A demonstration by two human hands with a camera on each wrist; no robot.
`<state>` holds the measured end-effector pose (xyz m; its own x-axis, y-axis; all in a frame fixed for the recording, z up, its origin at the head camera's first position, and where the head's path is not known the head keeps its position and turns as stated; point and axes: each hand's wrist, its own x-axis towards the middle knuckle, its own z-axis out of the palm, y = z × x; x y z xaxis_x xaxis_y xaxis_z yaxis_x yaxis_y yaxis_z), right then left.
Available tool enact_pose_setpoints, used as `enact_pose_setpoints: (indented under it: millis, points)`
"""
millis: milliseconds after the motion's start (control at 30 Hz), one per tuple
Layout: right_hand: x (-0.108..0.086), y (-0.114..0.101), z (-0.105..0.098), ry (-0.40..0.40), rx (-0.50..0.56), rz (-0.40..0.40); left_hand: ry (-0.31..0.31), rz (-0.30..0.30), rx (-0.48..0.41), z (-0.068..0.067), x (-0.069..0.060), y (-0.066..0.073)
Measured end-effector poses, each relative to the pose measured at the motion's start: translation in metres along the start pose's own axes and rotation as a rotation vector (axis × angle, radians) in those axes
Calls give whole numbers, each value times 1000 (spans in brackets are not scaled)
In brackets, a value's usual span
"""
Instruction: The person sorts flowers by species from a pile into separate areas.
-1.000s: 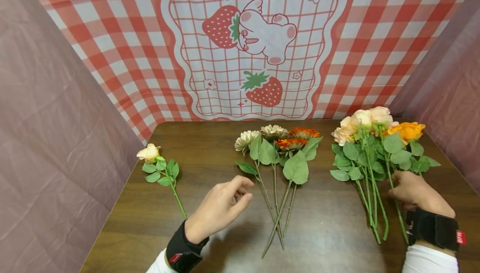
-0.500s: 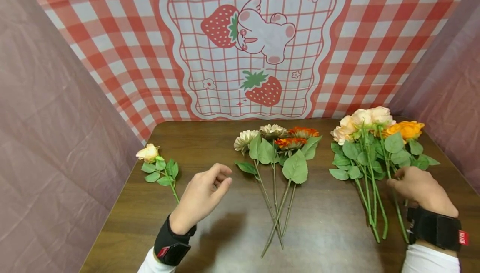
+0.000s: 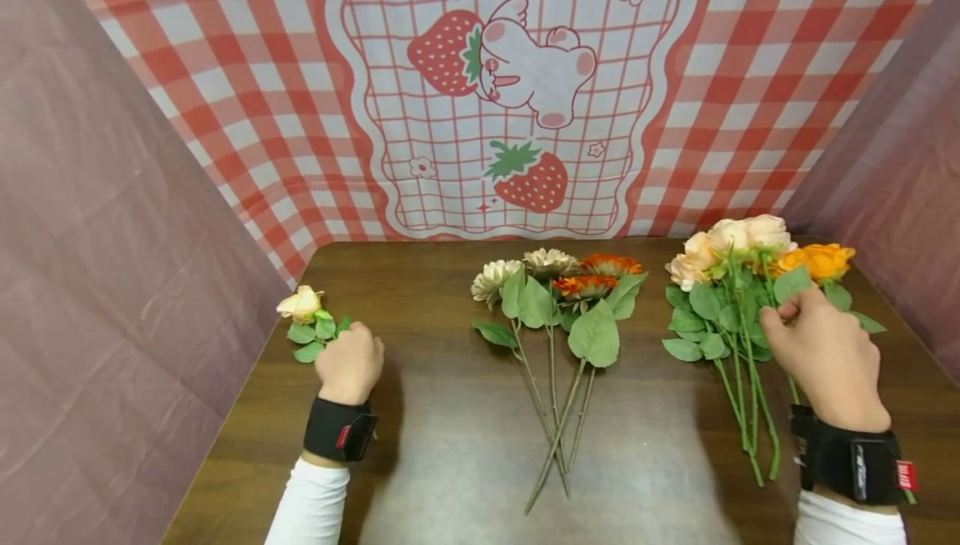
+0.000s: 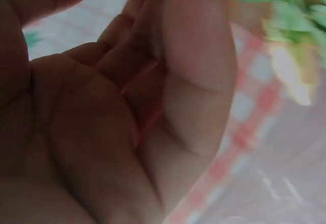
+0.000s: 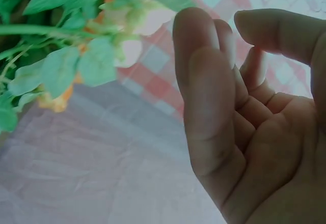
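A single pale-peach rose (image 3: 302,303) lies at the table's left side. My left hand (image 3: 350,364) hovers at its leaves and hides most of its stem. In the left wrist view, the left fingers (image 4: 196,76) bend loosely, and no stem shows against the palm. On the right lies a bunch of peach roses (image 3: 727,238) with an orange flower (image 3: 821,262) beside them. Over the bunch's stems and leaves is my right hand (image 3: 828,357). The right wrist view has its thumb and fingers apart, with nothing between them; the rose leaves (image 5: 61,71) are beyond the fingertips.
Cream flowers (image 3: 495,278) and orange-red flowers (image 3: 585,285) lie mid-table, their stems crossing toward the front. A checked strawberry cloth (image 3: 247,137) hangs behind the brown table (image 3: 442,412). Plain pinkish cloth (image 3: 112,278) hangs at both sides.
My left hand has moved left from beside the middle flowers to the single rose. My right hand has come away from the stem it was at and shifted slightly up.
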<state>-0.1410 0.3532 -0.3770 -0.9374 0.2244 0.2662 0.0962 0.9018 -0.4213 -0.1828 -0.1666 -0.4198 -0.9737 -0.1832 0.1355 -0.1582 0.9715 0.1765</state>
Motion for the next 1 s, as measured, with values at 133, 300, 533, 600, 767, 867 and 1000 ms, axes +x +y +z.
enact_pose_setpoints:
  millis: [133,300,533,600,767,867,1000]
  points:
    - [-3,-11,-1,1,-5,-26,-153,-98,6,-1,13,-24]
    - [-4,-21,-1,3,6,-72,-281,-147,14,-3,19,-39]
    - [-6,-33,3,3,14,-110,-372,-107,56,7,22,-41]
    - [-6,-35,4,2,15,-122,-378,-101,62,9,22,-42]
    - [-7,-40,8,-4,13,-155,-366,-90,17,11,22,-44]
    - [-7,-42,10,-12,13,-171,-321,-72,-53,11,22,-46]
    - [-7,-44,13,-23,14,-190,-251,-46,-158,8,21,-46]
